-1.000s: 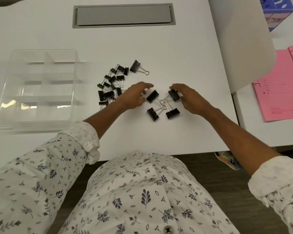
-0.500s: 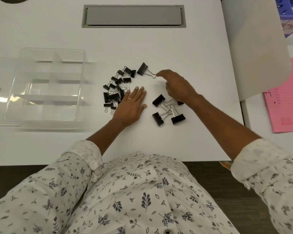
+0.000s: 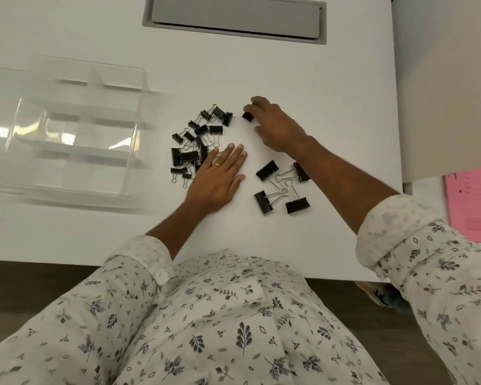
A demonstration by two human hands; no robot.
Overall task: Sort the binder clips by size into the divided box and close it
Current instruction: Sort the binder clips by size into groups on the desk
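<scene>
A pile of small and medium black binder clips (image 3: 196, 141) lies on the white desk. To its right sit several large clips (image 3: 282, 187) with tangled wire handles. My left hand (image 3: 218, 179) lies flat on the desk between the two groups, fingers straight, its fingertips at the pile's edge. Above the large clips, my right hand (image 3: 278, 127) curls its fingers round one large black clip (image 3: 247, 116), only partly visible. The clear divided box (image 3: 67, 129) stands open at the left, with no clips visible in its compartments.
A grey cable hatch (image 3: 235, 19) is set into the desk at the back. A white chair back (image 3: 442, 87) rises at the right, and a pink paper (image 3: 472, 201) lies beyond the desk's right edge. My lap fills the foreground.
My right hand left the large clips, reached up to the lone large clip near the pile and now grips it. My left hand went flat on the desk and stayed.
</scene>
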